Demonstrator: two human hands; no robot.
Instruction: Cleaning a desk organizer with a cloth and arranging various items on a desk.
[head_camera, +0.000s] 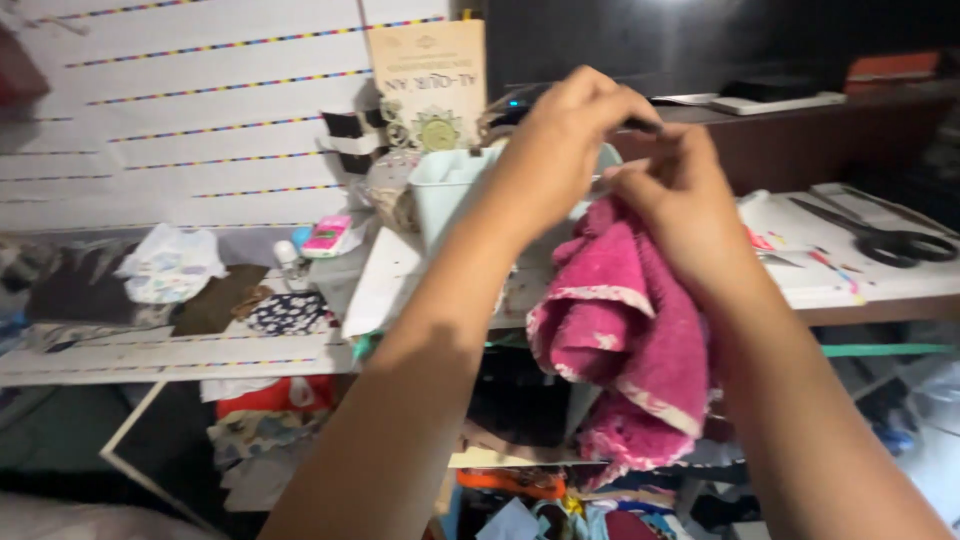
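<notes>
A pink fluffy cloth (622, 335) with a pale patterned border hangs in front of me, held up at its top edge. My left hand (560, 150) pinches that top edge, fingers closed, and a small dark object shows at its fingertips. Just to the right, my right hand (685, 205) grips the same edge, touching the left hand's fingers. The cloth's lower part droops in folds below both hands.
A pale green plastic box (445, 190) stands on the white table (880, 285) behind the hands. Black scissors (890, 240) lie at the right. Fabric scraps (170, 265) and a pink-and-white small object (327, 235) sit on the left shelf. Piled cloth fills the space beneath.
</notes>
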